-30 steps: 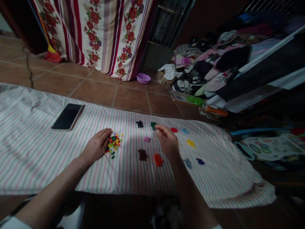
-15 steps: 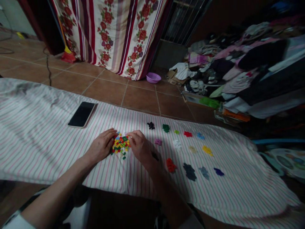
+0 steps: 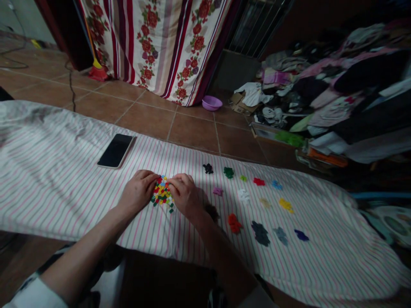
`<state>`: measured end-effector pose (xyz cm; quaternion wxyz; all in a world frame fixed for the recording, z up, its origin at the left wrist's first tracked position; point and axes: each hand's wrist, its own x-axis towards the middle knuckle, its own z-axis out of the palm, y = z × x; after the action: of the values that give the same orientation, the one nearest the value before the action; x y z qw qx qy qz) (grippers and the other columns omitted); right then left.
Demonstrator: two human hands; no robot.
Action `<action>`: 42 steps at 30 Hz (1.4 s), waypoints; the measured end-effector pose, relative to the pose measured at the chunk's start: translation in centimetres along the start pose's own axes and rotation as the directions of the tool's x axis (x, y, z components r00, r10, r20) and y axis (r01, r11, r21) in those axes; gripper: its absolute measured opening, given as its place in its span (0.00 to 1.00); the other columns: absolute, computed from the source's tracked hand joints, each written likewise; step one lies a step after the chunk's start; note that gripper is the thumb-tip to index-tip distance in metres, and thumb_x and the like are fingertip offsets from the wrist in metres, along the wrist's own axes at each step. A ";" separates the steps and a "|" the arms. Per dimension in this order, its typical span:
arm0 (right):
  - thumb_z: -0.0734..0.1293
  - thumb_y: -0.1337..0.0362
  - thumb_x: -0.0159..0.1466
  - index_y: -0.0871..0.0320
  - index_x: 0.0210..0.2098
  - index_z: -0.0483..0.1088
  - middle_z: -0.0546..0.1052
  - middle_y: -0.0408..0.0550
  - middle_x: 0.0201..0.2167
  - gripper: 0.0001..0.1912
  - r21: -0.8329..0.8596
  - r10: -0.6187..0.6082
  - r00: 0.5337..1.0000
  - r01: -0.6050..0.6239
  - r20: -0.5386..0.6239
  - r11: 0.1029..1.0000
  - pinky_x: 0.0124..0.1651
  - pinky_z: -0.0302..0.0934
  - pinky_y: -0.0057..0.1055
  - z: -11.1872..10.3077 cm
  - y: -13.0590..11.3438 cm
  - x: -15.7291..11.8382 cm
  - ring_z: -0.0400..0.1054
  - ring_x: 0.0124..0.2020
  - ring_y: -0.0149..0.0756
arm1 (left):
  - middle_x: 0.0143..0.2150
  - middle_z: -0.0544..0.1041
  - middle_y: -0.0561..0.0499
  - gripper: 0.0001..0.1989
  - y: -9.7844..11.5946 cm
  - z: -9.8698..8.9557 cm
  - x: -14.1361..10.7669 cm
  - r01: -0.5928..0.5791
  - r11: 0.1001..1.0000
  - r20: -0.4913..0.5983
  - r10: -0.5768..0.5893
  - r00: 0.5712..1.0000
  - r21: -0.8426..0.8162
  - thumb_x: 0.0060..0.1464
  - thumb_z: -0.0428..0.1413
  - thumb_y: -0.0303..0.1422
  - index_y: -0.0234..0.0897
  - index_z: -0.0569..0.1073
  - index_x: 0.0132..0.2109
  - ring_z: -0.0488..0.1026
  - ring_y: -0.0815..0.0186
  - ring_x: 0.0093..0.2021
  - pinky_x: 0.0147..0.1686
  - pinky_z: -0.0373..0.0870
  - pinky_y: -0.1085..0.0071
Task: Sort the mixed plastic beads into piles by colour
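Well, w/ L hand [image 3: 138,190] and R hand [image 3: 184,192] flanking the pile [image 3: 163,195] (grips: can't tell), your R wrist [image 3: 201,217] dipping could scatter brown pcs [image 3: 212,210] right of the pile.

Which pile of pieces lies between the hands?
The mixed-colour pile, between the left hand and the right hand; the others, such as the orange pile, each show one colour and lie farther right.

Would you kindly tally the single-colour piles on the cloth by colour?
Black pile: 1
Green piles: 2
Red pile: 1
Blue piles: 2
Pink pile: 1
White pile: 1
Beige pile: 1
Yellow pile: 1
Brown pile: 1
Orange pile: 1
Grey piles: 2
Total: 14
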<state>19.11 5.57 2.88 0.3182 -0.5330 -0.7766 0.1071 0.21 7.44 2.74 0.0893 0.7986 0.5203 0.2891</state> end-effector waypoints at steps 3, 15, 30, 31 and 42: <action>0.62 0.67 0.67 0.53 0.42 0.76 0.73 0.49 0.40 0.11 -0.017 -0.048 0.998 0.049 0.031 0.999 0.49 0.63 0.37 0.0 -0.7 0.0 0.63 0.44 0.39 | 0.36 0.76 0.48 0.18 0.4 -0.8 0.3 0.147 0.987 -0.011 -0.146 0.989 0.070 0.61 0.45 0.40 0.39 0.78 0.38 0.72 0.64 0.39 0.40 0.69 0.67; 0.61 0.68 0.67 0.53 0.44 0.75 0.71 0.52 0.38 0.11 -0.103 -0.023 0.997 0.030 0.070 0.994 0.46 0.63 0.40 0.8 -1.5 0.5 0.61 0.44 0.43 | 0.33 0.75 0.49 0.22 1.8 -2.0 0.6 0.309 0.926 0.074 -0.331 0.941 0.219 0.62 0.40 0.44 0.38 0.72 0.32 0.72 0.65 0.36 0.31 0.59 0.70; 0.64 0.68 0.65 0.54 0.37 0.75 0.73 0.49 0.36 0.07 -0.029 0.011 0.999 -0.010 0.040 1.000 0.45 0.62 0.37 1.2 -1.1 1.3 0.63 0.42 0.40 | 0.38 0.77 0.47 0.19 1.0 -1.3 0.5 0.249 0.968 0.045 -0.250 0.967 0.042 0.61 0.40 0.39 0.37 0.75 0.39 0.73 0.62 0.42 0.45 0.68 0.66; 0.64 0.68 0.65 0.54 0.37 0.74 0.74 0.49 0.36 0.07 -0.019 0.008 0.999 -0.008 0.041 1.000 0.46 0.62 0.37 1.2 -1.1 1.3 0.63 0.42 0.40 | 0.38 0.77 0.47 0.19 1.0 -1.2 0.5 0.237 0.971 0.043 -0.238 0.970 0.034 0.61 0.41 0.39 0.37 0.75 0.39 0.73 0.62 0.42 0.46 0.68 0.66; 0.62 0.73 0.61 0.56 0.35 0.69 0.77 0.47 0.33 0.07 0.053 -0.034 0.999 0.034 -0.003 0.998 0.45 0.62 0.35 0.3 -1.7 1.4 0.67 0.39 0.39 | 0.36 0.77 0.47 0.19 1.1 -0.9 0.4 0.218 0.970 0.002 -0.220 0.976 0.103 0.61 0.41 0.40 0.39 0.75 0.39 0.72 0.62 0.41 0.42 0.69 0.66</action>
<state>17.32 6.13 4.08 0.3348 -0.5114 -0.7820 0.1218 0.67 7.16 4.16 0.0831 0.7417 0.6188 0.2450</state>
